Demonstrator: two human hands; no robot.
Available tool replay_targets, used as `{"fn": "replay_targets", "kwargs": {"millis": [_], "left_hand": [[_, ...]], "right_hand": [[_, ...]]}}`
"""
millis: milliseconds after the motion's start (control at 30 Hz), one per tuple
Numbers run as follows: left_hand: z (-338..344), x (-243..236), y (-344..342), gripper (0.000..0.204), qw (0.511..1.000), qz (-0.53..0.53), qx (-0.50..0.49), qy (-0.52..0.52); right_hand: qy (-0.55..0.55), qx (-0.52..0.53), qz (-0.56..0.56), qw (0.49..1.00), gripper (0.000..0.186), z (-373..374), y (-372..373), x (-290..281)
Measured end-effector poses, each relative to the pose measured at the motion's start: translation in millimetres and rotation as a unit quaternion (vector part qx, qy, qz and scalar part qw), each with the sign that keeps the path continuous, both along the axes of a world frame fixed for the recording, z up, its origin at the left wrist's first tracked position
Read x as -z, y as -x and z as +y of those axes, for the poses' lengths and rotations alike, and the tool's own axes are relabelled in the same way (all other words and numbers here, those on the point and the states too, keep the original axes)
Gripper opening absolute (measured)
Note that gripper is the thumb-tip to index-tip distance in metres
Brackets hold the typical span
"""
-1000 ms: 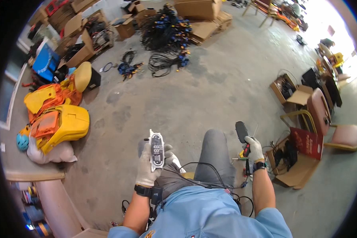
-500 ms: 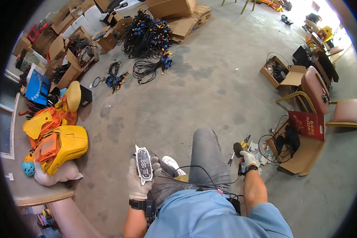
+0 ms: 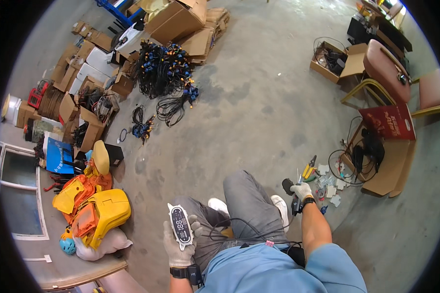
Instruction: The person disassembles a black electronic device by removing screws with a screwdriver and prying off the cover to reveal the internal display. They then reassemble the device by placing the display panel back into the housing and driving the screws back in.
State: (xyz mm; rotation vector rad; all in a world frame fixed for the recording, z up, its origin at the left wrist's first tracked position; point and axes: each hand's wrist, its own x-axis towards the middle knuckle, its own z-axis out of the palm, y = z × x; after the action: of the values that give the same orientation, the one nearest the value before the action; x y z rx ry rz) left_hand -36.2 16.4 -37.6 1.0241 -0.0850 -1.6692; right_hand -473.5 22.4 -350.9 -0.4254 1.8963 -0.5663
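My left hand (image 3: 174, 248), in a white knit glove, holds an oval display panel (image 3: 182, 228) upright over my left thigh. The panel has a pale rim with small tabs and a dark face with lit-looking segments. My gloved right hand (image 3: 303, 191) reaches low beside my right leg, closed on a black rounded piece (image 3: 288, 186) whose kind I cannot make out. Another black part (image 3: 296, 205) hangs or lies just under that hand. Yellow-handled pliers (image 3: 308, 168) are on the floor beyond its fingers. A black cable (image 3: 249, 226) loops across my lap.
Small scraps and parts (image 3: 331, 188) lie right of my right hand, next to an open cardboard box (image 3: 391, 168) with cables. A chair (image 3: 388, 71) stands behind it. Yellow and orange plastic shells (image 3: 107, 215) are piled at left; bundled black cables (image 3: 161, 71) lie farther off.
The view has turned, so the left-side piles sit lower and farther right. My right hand and the black piece have shifted slightly left, away from the scraps. The left hand still holds the display panel.
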Motion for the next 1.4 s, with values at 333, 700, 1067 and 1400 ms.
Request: {"fn": "replay_targets", "kwargs": {"millis": [333,700,1067,1400], "left_hand": [[-26.2,4.2,10.9,0.067,0.992,0.125,0.028,-0.008],[-78.2,57.1,-11.1,0.076,0.966,0.232,0.041,-0.103],[-91.6,97.1,-32.5,0.086,0.940,0.258,0.171,-0.147],[-89.7,107.7,-32.8,0.086,0.912,0.337,0.165,-0.167]], "right_hand": [[-0.043,-0.059,0.009,0.997,0.033,-5.0,-5.7,52.8],[-0.119,-0.099,0.017,0.988,0.037,-65.7,-50.2,41.4],[-0.136,-0.111,-0.050,0.983,0.041,-109.2,-74.4,88.7],[-0.185,-0.160,-0.086,0.966,0.036,-131.7,-89.6,111.5]]}}
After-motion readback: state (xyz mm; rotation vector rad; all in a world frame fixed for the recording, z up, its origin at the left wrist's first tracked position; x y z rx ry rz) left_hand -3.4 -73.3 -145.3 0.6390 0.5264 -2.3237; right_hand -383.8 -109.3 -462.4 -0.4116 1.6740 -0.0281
